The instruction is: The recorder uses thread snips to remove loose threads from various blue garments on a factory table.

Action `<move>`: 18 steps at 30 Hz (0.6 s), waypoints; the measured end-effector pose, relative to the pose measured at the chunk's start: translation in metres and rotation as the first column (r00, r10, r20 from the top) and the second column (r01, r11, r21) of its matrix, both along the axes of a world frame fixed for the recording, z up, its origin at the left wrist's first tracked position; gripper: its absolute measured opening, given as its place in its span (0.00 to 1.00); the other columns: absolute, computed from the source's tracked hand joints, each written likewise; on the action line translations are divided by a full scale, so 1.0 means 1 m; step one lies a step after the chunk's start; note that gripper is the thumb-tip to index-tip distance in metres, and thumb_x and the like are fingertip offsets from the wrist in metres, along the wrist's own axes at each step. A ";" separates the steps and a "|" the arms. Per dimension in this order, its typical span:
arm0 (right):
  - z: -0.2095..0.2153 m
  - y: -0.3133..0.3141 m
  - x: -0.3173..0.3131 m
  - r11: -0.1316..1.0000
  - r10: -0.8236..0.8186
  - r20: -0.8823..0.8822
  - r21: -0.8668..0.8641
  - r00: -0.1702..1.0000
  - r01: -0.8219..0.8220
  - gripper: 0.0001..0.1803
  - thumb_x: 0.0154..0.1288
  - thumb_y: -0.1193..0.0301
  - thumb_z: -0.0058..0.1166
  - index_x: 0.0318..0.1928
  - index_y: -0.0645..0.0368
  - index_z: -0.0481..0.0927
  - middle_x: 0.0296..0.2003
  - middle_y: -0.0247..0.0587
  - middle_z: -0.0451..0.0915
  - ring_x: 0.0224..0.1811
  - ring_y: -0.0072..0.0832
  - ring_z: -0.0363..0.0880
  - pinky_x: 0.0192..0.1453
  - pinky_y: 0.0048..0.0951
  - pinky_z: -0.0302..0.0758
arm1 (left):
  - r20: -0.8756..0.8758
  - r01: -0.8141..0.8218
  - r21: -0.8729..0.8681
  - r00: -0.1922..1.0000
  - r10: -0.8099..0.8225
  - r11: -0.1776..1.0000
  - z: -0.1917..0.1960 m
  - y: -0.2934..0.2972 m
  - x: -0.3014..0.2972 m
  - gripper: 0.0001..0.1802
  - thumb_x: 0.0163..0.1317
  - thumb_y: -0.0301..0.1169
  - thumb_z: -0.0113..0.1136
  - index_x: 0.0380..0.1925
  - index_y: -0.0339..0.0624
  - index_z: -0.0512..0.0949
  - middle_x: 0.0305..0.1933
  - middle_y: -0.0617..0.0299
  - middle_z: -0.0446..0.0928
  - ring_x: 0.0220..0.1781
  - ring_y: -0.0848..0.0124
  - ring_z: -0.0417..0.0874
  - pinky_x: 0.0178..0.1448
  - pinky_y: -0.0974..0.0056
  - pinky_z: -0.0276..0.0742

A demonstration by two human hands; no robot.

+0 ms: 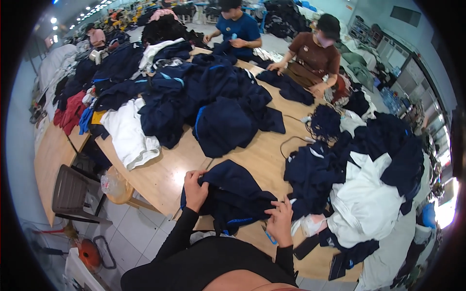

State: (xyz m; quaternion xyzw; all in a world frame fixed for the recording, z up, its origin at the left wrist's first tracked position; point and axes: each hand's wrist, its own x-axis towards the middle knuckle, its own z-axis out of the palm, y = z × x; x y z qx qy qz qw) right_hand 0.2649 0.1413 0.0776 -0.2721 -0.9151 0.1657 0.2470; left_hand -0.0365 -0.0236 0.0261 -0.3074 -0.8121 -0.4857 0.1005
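A navy garment (233, 186) with a bright blue trim lies in front of me at the table's near edge, partly bunched. My left hand (196, 190) is closed on its left edge, fingers curled over the cloth. At the garment's right end, my right hand (280, 220) pinches the fabric between thumb and fingers. Just beside that palm shows a small, slim blue object (269, 235); its kind is too small to make out, and I cannot tell whether the hand holds it. The garment's lower edge hangs close to my body.
Navy garments (208, 97) are heaped across the wooden table (264, 157), with a white garment (130, 133) at left. On the right lie another white garment (366, 199), a dark phone-like slab (306, 247) and navy cords (324, 122). Two people handle cloth opposite. A chair (75, 194) stands left.
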 end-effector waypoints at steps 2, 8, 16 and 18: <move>0.017 -0.007 -0.020 0.987 0.082 -0.143 -0.122 0.986 -0.100 0.14 0.57 0.80 0.66 0.45 0.56 0.91 0.57 0.45 0.85 0.74 0.57 0.74 0.70 0.48 0.75 | 0.066 -0.051 0.001 0.997 0.051 0.999 0.022 -0.003 0.010 0.16 0.59 0.22 0.69 0.48 0.38 0.82 0.41 0.53 0.80 0.41 0.62 0.84 0.46 0.60 0.80; 0.022 -0.011 -0.103 0.934 0.217 -0.192 -0.243 0.957 -0.261 0.20 0.60 0.73 0.73 0.53 0.60 0.88 0.53 0.48 0.86 0.65 0.53 0.81 0.68 0.48 0.76 | 0.202 -0.036 0.142 0.979 0.006 0.989 0.051 0.019 0.052 0.13 0.59 0.23 0.73 0.41 0.38 0.78 0.22 0.58 0.75 0.23 0.66 0.80 0.31 0.61 0.75; 0.026 -0.004 -0.100 0.990 -0.049 -0.302 -0.142 0.952 0.006 0.18 0.57 0.84 0.63 0.50 0.64 0.87 0.41 0.54 0.85 0.44 0.53 0.86 0.48 0.43 0.82 | 0.826 0.359 -0.057 0.542 -0.158 0.932 0.016 -0.014 0.029 0.22 0.79 0.47 0.59 0.46 0.35 0.84 0.32 0.53 0.87 0.33 0.64 0.90 0.36 0.63 0.83; 0.052 -0.009 -0.101 0.991 -0.060 -0.307 -0.136 0.950 0.019 0.19 0.56 0.85 0.62 0.50 0.64 0.87 0.42 0.53 0.85 0.44 0.53 0.86 0.48 0.42 0.82 | 0.977 0.614 0.151 0.026 -0.211 0.775 0.017 -0.012 0.042 0.30 0.83 0.54 0.51 0.53 0.35 0.85 0.42 0.51 0.91 0.43 0.61 0.93 0.45 0.61 0.88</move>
